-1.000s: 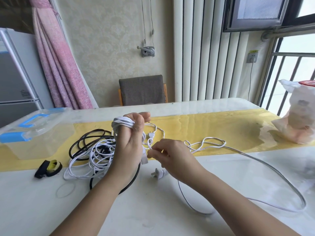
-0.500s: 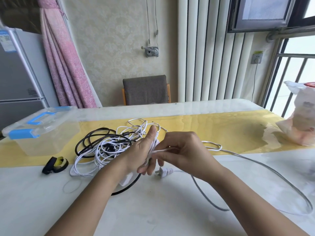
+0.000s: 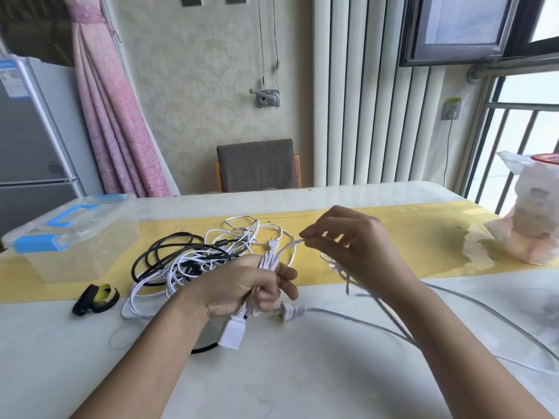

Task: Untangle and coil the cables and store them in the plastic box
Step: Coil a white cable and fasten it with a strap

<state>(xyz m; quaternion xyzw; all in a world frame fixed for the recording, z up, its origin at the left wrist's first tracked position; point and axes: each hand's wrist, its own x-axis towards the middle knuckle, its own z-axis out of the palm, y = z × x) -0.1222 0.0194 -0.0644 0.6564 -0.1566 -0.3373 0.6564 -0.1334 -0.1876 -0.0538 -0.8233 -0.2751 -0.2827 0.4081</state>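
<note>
My left hand is closed around a bundle of white cable loops, and a white connector hangs below its fist. My right hand pinches a strand of the same white cable a little above and right of the left hand. The cable's long tail runs off to the right across the table, and a white plug lies just below the left hand. A tangle of white and black cables lies left of my hands. The clear plastic box with blue latches stands at the far left, lid on.
A black and yellow strap lies in front of the box. A white plastic bag sits at the table's right edge. A grey chair stands behind the table. A yellow runner crosses the white tabletop.
My right hand has lifted and pulled the white strand up and to the right, away from the left hand. The left hand lowered and keeps the coiled loops.
</note>
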